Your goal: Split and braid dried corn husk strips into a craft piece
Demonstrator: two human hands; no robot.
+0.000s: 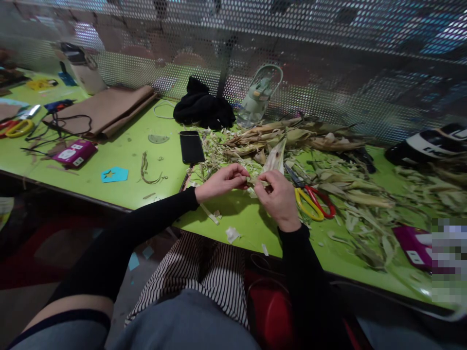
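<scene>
My left hand point(229, 181) and my right hand point(277, 197) meet close together above the front part of the green table, both with fingers pinched. Between them is a pale corn husk point(274, 158), its pointed end sticking up past my right hand. The left fingertips close on a thin end of the husk, though the exact grip is small and partly hidden. Just right of my right hand lie scissors point(310, 197) with a yellow and a red handle. Dried husks point(302, 131) and shredded strips are heaped behind and to the right.
A black phone point(191, 147) lies left of the husks. Behind stand a pale green bottle point(255, 102) and a black cloth bundle point(202, 107). Brown paper point(109, 109), a purple box point(76, 153) and a blue tag point(114, 175) lie leftward. A perforated metal screen point(153, 53) bounds the back.
</scene>
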